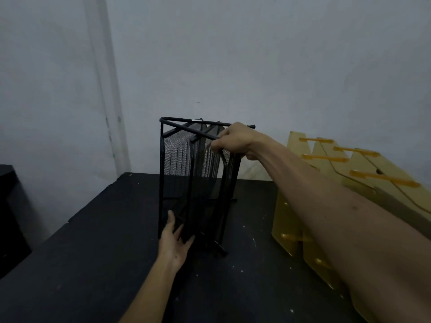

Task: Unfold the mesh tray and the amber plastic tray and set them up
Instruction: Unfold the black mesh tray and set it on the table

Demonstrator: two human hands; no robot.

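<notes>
The black mesh tray (177, 164) stands on end in the middle of the dark table, its wire frame and mesh panels upright and close together. My right hand (231, 142) grips the frame's top bar at the upper right corner. My left hand (176, 238) lies against the lower front of the mesh, fingers spread along a panel near the base. The amber plastic tray (310, 220) stands on the right, its translucent panels leaning in a row with orange cross bars at the top; my right forearm hides part of it.
The black table (81, 264) has white specks and its left edge runs diagonally toward the wall. A dark piece of furniture (9, 217) stands at the far left. A pale wall rises right behind the table.
</notes>
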